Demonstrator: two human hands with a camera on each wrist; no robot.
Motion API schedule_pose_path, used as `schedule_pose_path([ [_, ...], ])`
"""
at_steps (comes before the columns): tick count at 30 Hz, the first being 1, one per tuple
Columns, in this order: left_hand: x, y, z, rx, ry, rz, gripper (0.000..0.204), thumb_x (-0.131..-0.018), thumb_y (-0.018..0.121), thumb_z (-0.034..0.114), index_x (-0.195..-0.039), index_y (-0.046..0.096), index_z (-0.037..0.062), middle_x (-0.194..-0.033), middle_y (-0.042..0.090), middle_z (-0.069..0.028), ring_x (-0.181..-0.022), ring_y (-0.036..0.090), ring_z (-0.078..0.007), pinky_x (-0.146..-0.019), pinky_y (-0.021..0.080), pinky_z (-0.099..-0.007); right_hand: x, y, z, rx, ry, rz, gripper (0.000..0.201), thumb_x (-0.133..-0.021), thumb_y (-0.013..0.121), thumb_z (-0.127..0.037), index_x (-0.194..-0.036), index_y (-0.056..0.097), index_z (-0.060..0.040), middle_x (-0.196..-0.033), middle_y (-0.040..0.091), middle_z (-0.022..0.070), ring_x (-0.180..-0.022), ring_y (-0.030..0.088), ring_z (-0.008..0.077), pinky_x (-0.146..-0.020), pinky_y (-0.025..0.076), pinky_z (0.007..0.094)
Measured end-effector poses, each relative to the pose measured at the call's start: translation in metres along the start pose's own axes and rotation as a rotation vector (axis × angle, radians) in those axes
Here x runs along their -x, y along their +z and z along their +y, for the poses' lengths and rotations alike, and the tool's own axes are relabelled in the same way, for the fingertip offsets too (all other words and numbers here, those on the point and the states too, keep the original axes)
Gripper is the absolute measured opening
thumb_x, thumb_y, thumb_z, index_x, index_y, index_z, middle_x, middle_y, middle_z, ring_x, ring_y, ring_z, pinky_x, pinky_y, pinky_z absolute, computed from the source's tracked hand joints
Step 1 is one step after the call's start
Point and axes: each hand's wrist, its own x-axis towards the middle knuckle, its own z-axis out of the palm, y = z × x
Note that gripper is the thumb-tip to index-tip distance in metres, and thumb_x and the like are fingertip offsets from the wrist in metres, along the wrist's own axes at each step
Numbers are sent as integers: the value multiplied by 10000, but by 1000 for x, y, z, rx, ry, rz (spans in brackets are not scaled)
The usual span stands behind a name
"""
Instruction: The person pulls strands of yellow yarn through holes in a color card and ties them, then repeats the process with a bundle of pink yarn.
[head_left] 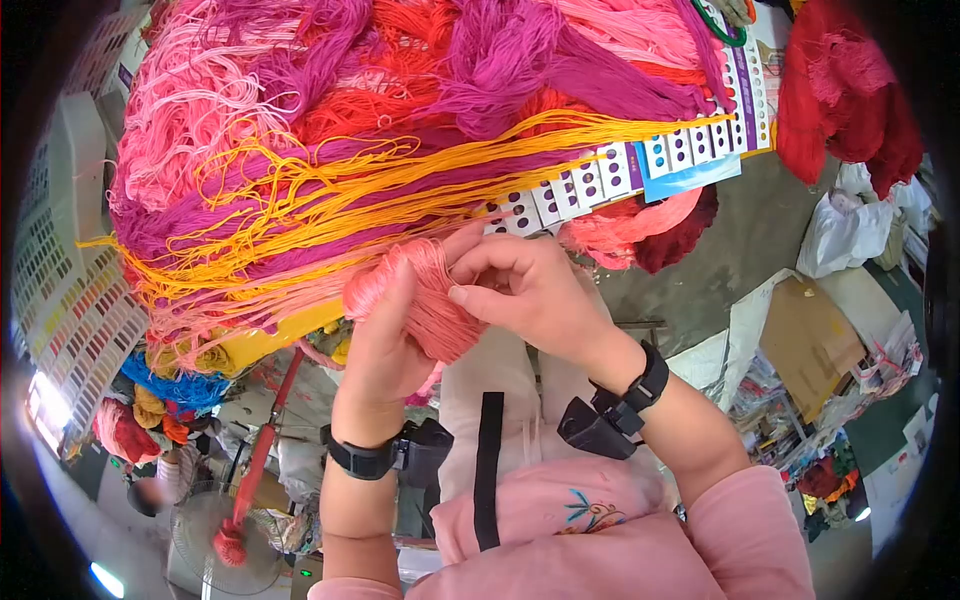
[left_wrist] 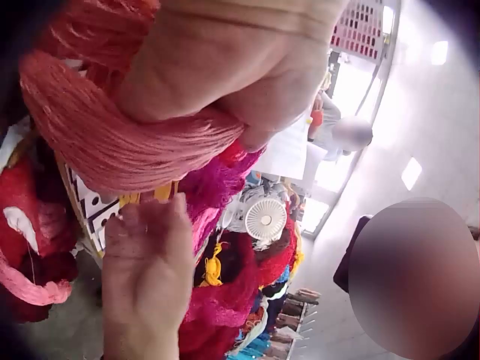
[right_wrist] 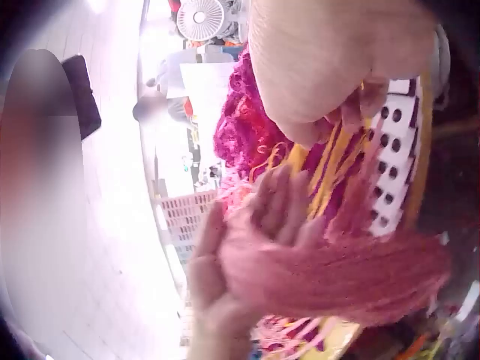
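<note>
In the head view my left hand (head_left: 385, 355) grips a salmon-pink skein of thread (head_left: 440, 315), thumb up along its side. The skein bends round the fingers and hangs in a thick bundle, as the right wrist view shows of the skein (right_wrist: 337, 274) and left hand (right_wrist: 225, 285). My right hand (head_left: 540, 295) is bent at the skein's right edge, thumb and forefinger pinching salmon-pink thread there. In the left wrist view the right hand (left_wrist: 146, 277) is close beyond the skein (left_wrist: 135, 150). The pinched thread itself is mostly hidden behind the fingers.
Yellow threads (head_left: 400, 170) lie across purple skeins (head_left: 500, 60) and pink skeins (head_left: 200, 110) on the table. White sample cards with holes (head_left: 590, 185) line its near edge. Red skeins (head_left: 845, 95) hang at right. A fan (head_left: 228, 540) stands lower left.
</note>
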Motion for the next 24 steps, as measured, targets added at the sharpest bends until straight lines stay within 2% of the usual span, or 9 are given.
schedule_pose_path([
  [2,1,-3,4,42,-21,-31,548,-858,330,366,-1195,304,-65,-1203,371,-151,-1076,407,-221,-877,356,-355,0,1,-10,-153,295,-34,66,-748,534,-33,-774,561,21,-697,528,16,-544,490,65,-478,385,171],
  [4,1,-3,5,87,-37,-73,542,-862,319,365,-1192,310,-66,-1203,370,-151,-1074,409,-219,-876,356,-351,2,-6,-13,-203,282,-36,65,-743,537,-33,-774,567,16,-659,533,19,-530,492,64,-468,381,169],
  [7,2,-1,0,79,-59,-15,481,-861,357,309,-1156,360,-71,-1138,433,-154,-1021,457,-212,-852,374,-342,4,-12,-16,-273,283,-37,63,-734,542,-30,-767,577,11,-622,545,25,-510,500,64,-446,376,166],
  [9,0,3,-3,-223,-43,53,403,-847,408,231,-1105,413,-78,-1047,500,-151,-959,501,-201,-824,395,-322,6,-14,-17,-303,295,-40,61,-731,543,-28,-760,581,11,-623,552,29,-504,506,65,-434,375,166],
  [10,-2,2,-4,-95,-60,49,333,-824,453,148,-1066,449,-80,-984,535,-143,-906,528,-194,-796,412,-308,6,-15,-17,-318,291,-31,63,-731,543,-30,-757,585,9,-621,559,33,-498,512,67,-427,377,165],
  [15,-4,3,-4,22,-67,46,276,-811,464,96,-1031,471,-71,-1001,527,-148,-901,527,-205,-783,417,-318,9,-21,-16,-382,298,-3,71,-735,539,-35,-764,588,8,-637,575,42,-484,524,72,-413,385,165],
  [17,-4,4,-4,44,-78,65,252,-805,471,81,-1009,484,-66,-1002,527,-149,-893,529,-206,-776,420,-318,9,-21,-20,-357,341,25,86,-745,527,-63,-723,576,4,-577,549,15,-493,512,56,-421,372,160],
  [19,-3,4,-6,-103,-45,14,214,-799,486,80,-974,501,-42,-994,531,-152,-877,531,-204,-769,421,-312,9,-23,-18,-352,329,13,79,-746,529,-56,-744,578,6,-616,564,29,-493,521,67,-418,383,167],
  [24,-5,1,-8,-153,-45,55,162,-795,505,92,-920,525,-7,-917,555,-116,-833,539,-163,-717,431,-274,13,-22,-22,-330,289,51,74,-748,534,-57,-751,573,6,-682,584,52,-512,537,84,-433,401,178],
])
